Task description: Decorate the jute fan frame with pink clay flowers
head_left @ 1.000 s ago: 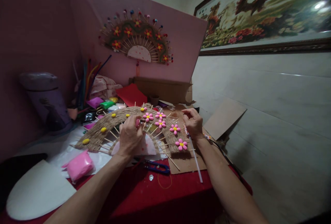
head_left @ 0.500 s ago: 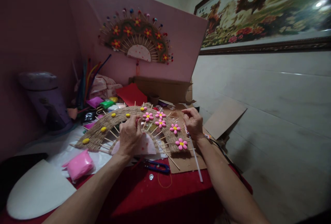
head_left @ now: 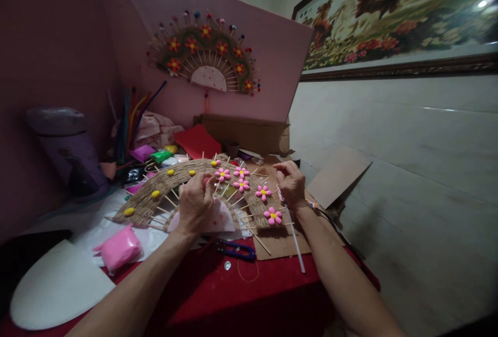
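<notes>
The left forearm [head_left: 134, 277] and the right forearm [head_left: 334, 269] are being seen bare, their outlines being drawn in smoothly toward slimmer wrists. The left grip [head_left: 196, 199] and the right grip [head_left: 290, 184] are being formed by bare hands with slender fingers [head_left: 286, 167]. Finer surface detail is being softened by dim light, and both forearms are being cropped below.

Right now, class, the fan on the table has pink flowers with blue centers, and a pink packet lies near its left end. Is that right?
Not quite: the centers are yellow, not blue, as the head view shows. The fan does have pink flowers, and the pink packet lies near its left end.
</notes>
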`<action>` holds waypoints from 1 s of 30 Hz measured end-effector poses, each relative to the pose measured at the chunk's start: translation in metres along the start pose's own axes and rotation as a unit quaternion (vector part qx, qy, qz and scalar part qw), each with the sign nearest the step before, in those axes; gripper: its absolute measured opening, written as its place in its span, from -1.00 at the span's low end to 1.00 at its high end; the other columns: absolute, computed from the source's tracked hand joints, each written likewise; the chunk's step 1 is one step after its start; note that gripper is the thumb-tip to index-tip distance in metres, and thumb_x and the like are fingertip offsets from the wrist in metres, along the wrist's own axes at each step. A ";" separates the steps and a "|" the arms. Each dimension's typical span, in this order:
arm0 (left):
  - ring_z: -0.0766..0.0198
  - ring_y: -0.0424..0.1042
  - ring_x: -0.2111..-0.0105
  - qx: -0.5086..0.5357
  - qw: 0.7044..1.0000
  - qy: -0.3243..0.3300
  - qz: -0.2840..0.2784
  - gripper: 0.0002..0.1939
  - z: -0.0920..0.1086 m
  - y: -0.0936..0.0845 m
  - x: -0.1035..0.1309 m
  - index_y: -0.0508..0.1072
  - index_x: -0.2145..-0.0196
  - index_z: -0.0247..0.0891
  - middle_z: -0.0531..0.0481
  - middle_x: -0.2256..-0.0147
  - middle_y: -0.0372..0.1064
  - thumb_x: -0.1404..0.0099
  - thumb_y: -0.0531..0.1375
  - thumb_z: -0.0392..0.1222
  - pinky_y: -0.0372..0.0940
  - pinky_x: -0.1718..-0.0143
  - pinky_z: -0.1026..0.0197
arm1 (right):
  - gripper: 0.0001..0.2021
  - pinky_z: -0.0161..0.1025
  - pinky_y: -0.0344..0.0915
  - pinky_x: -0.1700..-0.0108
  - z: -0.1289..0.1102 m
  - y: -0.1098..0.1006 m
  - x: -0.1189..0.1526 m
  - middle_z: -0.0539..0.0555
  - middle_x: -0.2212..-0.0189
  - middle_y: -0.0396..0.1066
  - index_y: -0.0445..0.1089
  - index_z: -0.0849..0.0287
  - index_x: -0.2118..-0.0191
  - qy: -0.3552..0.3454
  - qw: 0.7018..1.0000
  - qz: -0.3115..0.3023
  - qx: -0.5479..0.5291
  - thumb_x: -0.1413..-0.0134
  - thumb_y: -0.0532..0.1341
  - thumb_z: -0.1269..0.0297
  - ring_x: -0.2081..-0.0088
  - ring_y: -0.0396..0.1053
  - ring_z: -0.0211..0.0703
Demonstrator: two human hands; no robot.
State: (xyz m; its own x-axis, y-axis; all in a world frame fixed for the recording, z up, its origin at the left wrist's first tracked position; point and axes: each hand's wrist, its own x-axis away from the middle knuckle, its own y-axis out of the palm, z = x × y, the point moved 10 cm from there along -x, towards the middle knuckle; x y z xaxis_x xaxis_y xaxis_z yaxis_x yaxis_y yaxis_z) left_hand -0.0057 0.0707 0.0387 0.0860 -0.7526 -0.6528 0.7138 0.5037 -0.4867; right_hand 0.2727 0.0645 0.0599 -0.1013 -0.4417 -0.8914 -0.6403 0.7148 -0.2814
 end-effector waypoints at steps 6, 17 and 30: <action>0.05 0.39 0.09 0.002 1.000 0.015 0.021 -0.65 -0.001 0.000 0.000 0.38 0.01 -0.27 -0.18 0.08 0.44 -0.28 0.05 -0.16 0.20 0.10 0.04 | -0.84 -0.24 0.24 0.36 0.000 0.000 0.000 0.01 0.45 0.33 0.40 0.15 0.36 -0.003 1.000 0.002 0.002 0.02 0.10 0.47 0.42 0.28 -0.20; 0.17 0.40 0.40 -0.007 1.000 -0.012 0.016 -0.81 0.001 -0.005 0.000 0.37 0.34 -0.22 0.01 0.46 0.42 -0.28 0.11 -0.05 0.15 0.31 0.18 | -0.86 -0.24 0.23 0.37 0.000 0.001 0.000 0.01 0.45 0.33 0.40 0.15 0.38 -0.004 1.000 -0.002 -0.002 0.00 0.10 0.45 0.43 0.27 -0.21; 0.20 0.32 0.49 -0.027 1.000 -0.004 -0.002 -0.85 -0.002 0.000 0.001 0.33 0.38 -0.22 0.01 0.49 0.38 -0.31 0.04 -0.17 0.04 0.38 0.19 | -0.90 -0.25 0.21 0.38 -0.004 0.000 0.000 0.00 0.47 0.32 0.40 0.16 0.40 -0.009 1.000 -0.003 0.009 -0.03 0.14 0.42 0.44 0.25 -0.22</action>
State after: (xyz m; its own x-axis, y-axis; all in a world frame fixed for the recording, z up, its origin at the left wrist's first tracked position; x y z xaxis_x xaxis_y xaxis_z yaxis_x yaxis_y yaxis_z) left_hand -0.0066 0.0713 0.0369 0.0895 -0.7576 -0.6465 0.6758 0.5230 -0.5194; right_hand 0.2691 0.0623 0.0615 -0.0840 -0.4356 -0.8962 -0.6264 0.7226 -0.2925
